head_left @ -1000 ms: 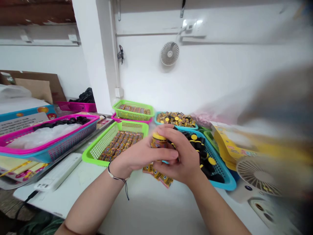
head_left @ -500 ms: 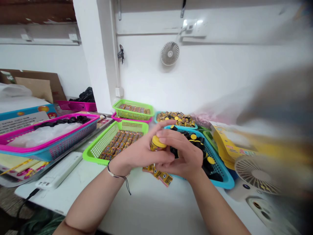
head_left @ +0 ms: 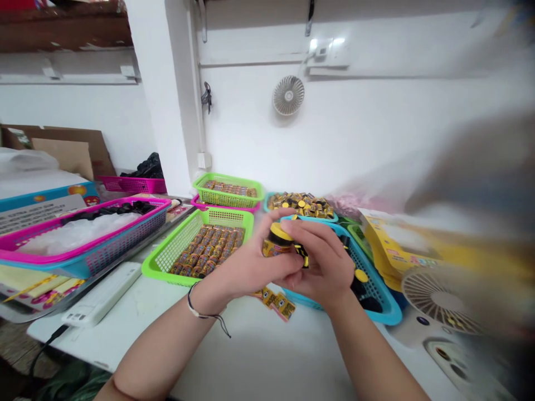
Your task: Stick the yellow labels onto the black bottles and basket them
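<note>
A small black jar (head_left: 279,238) with a yellow lid and a printed label is held up above the table, tilted slightly. My left hand (head_left: 246,266) wraps round it, thumb in front and fingers behind. From the other side, my right hand (head_left: 324,264) closes on the jar, with fingertips by the lid; its thumb is partly hidden. A black-and-yellow patch shows between the hands, and I cannot tell what it belongs to. Beneath the hands, several yellow printed labels (head_left: 284,306) lie on the white table (head_left: 259,356).
A green basket (head_left: 156,264) holds rows of labelled jars. Behind my right hand, a blue basket (head_left: 390,317) contains black jars with yellow lids. Farther back are another green basket (head_left: 228,196) and a blue one with loose jars. A fan (head_left: 438,301) and phone (head_left: 451,362) are at right.
The jar has turned and shifted slightly right, showing more of its black neck beneath the lid. My right-hand fingers have moved across toward the right. The camera view has tilted slightly upward.
</note>
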Action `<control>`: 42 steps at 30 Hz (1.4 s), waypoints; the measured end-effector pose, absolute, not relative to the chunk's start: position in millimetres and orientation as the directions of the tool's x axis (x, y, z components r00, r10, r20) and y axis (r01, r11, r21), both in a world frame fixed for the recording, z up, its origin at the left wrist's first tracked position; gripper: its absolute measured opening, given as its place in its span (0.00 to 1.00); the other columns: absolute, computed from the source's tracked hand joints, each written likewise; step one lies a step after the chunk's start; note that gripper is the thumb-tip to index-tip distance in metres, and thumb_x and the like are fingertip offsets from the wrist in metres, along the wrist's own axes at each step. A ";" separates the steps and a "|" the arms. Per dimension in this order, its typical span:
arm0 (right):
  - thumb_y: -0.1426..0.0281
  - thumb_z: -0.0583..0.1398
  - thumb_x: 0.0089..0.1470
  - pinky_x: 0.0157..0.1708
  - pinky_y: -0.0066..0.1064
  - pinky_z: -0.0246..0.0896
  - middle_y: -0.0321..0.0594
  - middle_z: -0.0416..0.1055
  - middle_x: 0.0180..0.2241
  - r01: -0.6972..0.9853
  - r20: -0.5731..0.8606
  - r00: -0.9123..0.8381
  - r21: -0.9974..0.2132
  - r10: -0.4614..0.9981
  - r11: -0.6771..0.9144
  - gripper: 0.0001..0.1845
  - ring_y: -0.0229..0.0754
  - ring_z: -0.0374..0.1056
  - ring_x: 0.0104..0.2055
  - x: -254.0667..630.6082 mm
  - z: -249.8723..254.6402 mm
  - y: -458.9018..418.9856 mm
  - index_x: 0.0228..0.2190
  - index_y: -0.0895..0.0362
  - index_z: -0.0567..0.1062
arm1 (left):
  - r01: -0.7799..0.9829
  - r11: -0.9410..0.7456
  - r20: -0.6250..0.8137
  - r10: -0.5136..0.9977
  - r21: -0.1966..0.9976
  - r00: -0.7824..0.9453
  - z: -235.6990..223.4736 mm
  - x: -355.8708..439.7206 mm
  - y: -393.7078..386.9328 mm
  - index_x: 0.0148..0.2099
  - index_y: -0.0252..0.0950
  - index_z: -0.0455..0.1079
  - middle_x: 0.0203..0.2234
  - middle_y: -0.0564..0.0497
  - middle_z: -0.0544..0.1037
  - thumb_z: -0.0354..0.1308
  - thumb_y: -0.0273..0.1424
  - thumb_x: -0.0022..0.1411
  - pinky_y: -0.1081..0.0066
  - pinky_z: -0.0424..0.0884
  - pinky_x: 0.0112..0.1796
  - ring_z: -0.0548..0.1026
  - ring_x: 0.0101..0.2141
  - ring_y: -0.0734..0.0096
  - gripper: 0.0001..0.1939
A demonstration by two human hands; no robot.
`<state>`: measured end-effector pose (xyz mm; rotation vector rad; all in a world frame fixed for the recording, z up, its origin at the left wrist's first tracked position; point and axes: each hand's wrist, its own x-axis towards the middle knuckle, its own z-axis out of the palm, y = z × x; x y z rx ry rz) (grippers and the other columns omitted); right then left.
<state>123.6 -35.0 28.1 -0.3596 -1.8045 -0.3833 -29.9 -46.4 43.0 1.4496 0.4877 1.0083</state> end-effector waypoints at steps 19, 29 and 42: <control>0.66 0.73 0.40 0.34 0.32 0.74 0.38 0.79 0.30 0.091 0.289 -0.312 -0.939 0.905 0.332 0.18 0.41 0.76 0.32 142.4 43.7 -40.1 0.35 0.57 0.79 | 0.741 -0.601 0.434 0.777 0.299 0.456 37.5 -41.4 -40.1 0.71 0.31 0.44 0.27 0.44 0.77 0.50 0.28 0.62 0.65 0.67 0.30 0.75 0.27 0.57 0.38; 0.71 0.75 0.34 0.32 0.26 0.70 0.33 0.78 0.26 0.049 0.027 -0.503 -0.997 0.864 0.060 0.15 0.35 0.74 0.29 158.4 42.4 -25.5 0.24 0.56 0.75 | 0.724 -0.618 0.304 0.784 0.307 0.541 35.2 -32.7 -44.8 0.71 0.29 0.38 0.29 0.44 0.78 0.51 0.28 0.62 0.65 0.70 0.28 0.77 0.28 0.56 0.40; 0.69 0.72 0.41 0.28 0.24 0.66 0.34 0.75 0.25 0.176 0.096 -0.428 -0.966 0.898 0.188 0.12 0.33 0.69 0.26 147.9 50.3 -35.3 0.30 0.58 0.79 | 0.798 -0.583 0.375 0.782 0.154 0.499 25.8 -24.2 -43.6 0.71 0.36 0.37 0.26 0.47 0.78 0.49 0.23 0.63 0.67 0.69 0.27 0.77 0.25 0.59 0.38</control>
